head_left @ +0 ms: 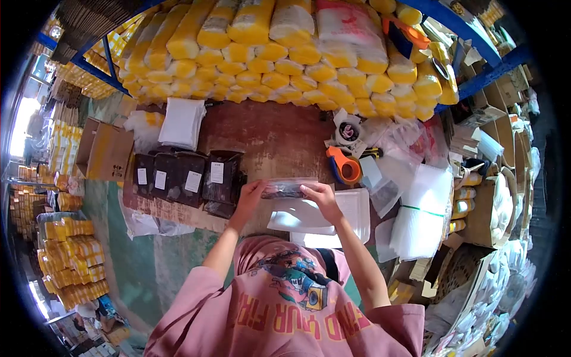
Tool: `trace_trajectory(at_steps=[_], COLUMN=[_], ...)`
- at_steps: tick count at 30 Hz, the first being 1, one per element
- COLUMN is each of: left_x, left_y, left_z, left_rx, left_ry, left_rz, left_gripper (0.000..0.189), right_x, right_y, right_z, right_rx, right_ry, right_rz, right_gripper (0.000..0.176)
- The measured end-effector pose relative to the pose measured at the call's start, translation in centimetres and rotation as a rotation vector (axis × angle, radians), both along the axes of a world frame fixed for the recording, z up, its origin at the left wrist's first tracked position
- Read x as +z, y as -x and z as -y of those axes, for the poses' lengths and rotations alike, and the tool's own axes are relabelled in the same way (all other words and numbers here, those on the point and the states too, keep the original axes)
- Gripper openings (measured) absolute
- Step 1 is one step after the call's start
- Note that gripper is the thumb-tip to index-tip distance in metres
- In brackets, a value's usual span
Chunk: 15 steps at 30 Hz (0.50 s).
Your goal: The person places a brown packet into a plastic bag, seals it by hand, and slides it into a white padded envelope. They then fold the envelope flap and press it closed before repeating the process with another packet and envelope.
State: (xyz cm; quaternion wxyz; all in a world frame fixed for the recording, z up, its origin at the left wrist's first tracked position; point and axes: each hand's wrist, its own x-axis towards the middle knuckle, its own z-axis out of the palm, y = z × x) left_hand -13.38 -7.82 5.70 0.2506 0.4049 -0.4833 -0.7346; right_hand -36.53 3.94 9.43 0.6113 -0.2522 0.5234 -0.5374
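Note:
A clear plastic bag with dark contents [284, 190] is stretched between my two hands above the table's near edge. My left hand [252, 195] pinches its left end, and my right hand [321, 199] pinches its right end. Below the bag lie white sheets [297, 215] and a white tray-like piece [355, 215]. To the left, several dark packs with white labels [193, 180] lie side by side, the nearest one [221, 178] close to my left hand. An orange tape dispenser [344, 165] rests beyond my right hand.
Yellow-and-white wrapped bundles [267, 56] are piled along the table's back. White sheets [182, 123] lie at the back left, beside a cardboard box [106, 150]. Clear plastic sleeves with a green band [421, 211] are on the right. A blue frame [485, 74] stands behind.

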Motion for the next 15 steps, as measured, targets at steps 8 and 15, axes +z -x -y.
trace_trajectory(at_steps=[8,15], left_x=[0.6,1.5], left_y=[0.1,0.4], left_z=[0.8,0.9], left_rx=[0.037,0.041], left_ry=[-0.039,-0.016], left_rz=[-0.055,0.142], left_gripper=[0.026,0.025], right_x=[-1.0,-2.1], right_y=[-0.3,-0.5], right_z=[0.0,-0.6], right_rx=[-0.304,-0.404], right_ry=[-0.046,-0.069], right_rz=[0.320,0.378], right_gripper=[0.019,0.014])
